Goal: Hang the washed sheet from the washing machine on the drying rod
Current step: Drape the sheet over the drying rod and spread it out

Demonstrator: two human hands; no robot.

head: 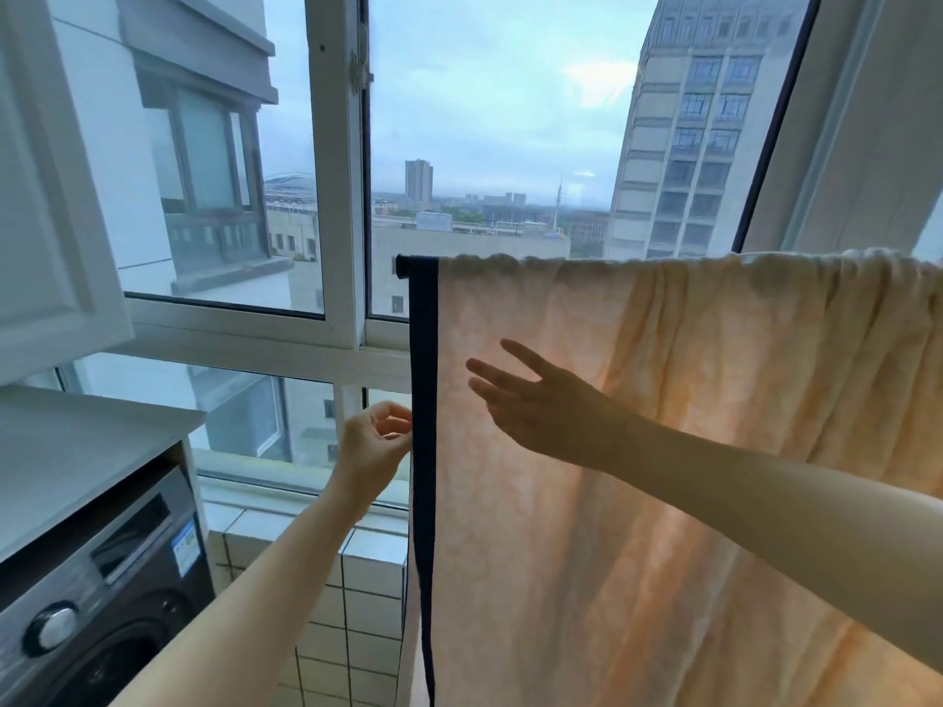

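Hanging looks nearly done, I'd say: sheet (663, 451) draped over drying rod (403, 261), left hand (375, 446) fingers pinching its dark edge band (423, 451), right hand (536, 400) fingers spread flat, only smoothing left.

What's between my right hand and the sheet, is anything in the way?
Nothing visible. The right hand is spread open directly in front of the sheet, which already hangs over the drying rod. The left hand pinches the sheet's dark edge.
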